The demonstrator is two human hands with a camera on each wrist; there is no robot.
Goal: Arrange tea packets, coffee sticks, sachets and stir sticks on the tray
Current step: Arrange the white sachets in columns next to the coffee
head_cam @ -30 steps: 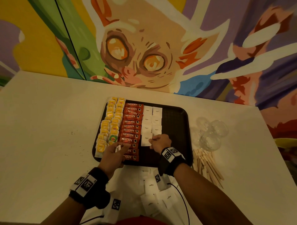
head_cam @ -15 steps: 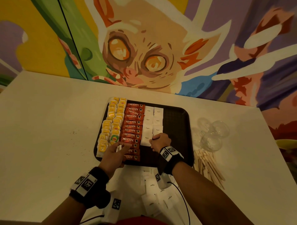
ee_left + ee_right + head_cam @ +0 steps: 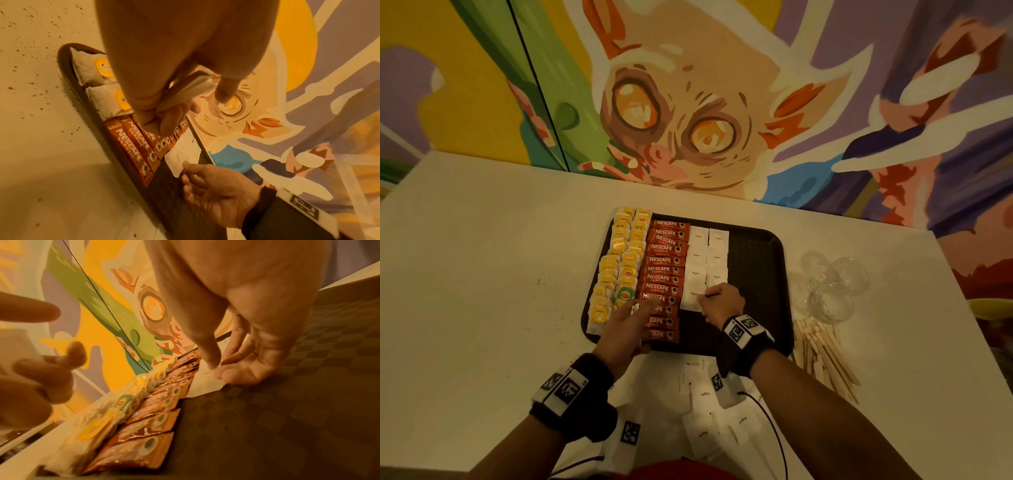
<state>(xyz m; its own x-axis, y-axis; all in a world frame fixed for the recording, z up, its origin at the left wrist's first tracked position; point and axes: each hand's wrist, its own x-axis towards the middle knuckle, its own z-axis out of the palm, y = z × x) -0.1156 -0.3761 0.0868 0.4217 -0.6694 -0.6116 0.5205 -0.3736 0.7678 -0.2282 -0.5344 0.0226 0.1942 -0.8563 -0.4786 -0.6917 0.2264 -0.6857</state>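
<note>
Starting at your left, two columns of tea bags (image 3: pixel 619 263) with yellow tags run from the near rim to the far rim of the dark tray (image 3: pixel 756 260); they overlap too much to count. Your left hand (image 3: pixel 625 329) hovers over the near end of the tray, its fingers curled round folded white sachets (image 3: pixel 185 91) — how many, you cannot tell. Next come the red coffee sticks (image 3: pixel 664 274), each with its long axis lying left to right across the tray, stacked one behind another in a single column; about eleven show. Right of them the white sugar sachets (image 3: pixel 705 257) lie flat in two columns, roughly four in the left and three in the right. Your right hand (image 3: pixel 722 303) pinches the nearest sachet (image 3: pixel 691 298) of the left column — thumb and forefinger on its near right corner. More sachets lie loose on the table (image 3: pixel 482 274) below the tray. Furthest right, the wooden stir sticks (image 3: pixel 822 356) lie in a heap beside the tray, pointing roughly away from you.
</note>
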